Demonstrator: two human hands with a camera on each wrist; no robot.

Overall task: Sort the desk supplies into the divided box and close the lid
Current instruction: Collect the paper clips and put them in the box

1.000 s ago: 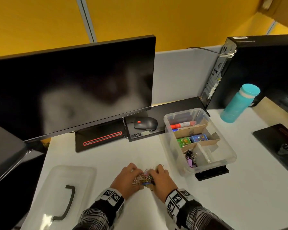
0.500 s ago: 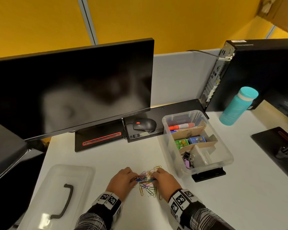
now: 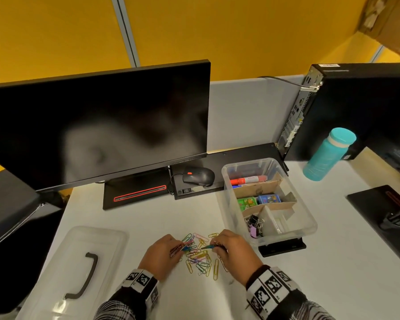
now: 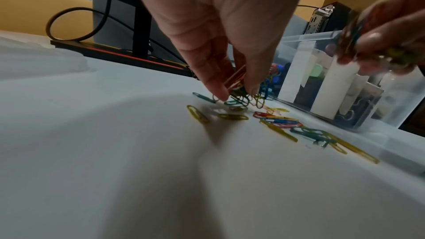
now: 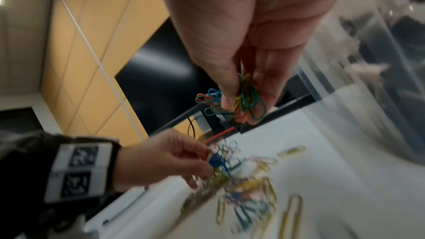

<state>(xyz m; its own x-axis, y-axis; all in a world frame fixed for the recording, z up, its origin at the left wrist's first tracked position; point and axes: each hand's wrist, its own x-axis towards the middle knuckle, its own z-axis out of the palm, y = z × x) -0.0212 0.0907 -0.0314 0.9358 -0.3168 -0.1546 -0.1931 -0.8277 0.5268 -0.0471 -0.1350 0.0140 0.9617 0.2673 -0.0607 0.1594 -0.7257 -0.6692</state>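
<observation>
Left grip (image 3: 158, 256): fingers pinched together on a small bunch of paper clips, low over the desk (image 3: 129, 218). Right grip (image 3: 234, 250): fingers and thumb clamped on another bunch, lifted slightly. Loose paper clips (image 3: 200, 259): coloured, scattered on the desk between both hands, at the near edge. Divided box (image 3: 310, 224): clear, open, just right of the clips; holds a marker (image 3: 248, 180), binder clips (image 3: 254, 224) and cardboard dividers. Lid (image 3: 79, 262): lying flat, near left. Monitor (image 3: 97, 125), mouse (image 3: 198, 176), teal bottle (image 3: 326, 154): far side.
</observation>
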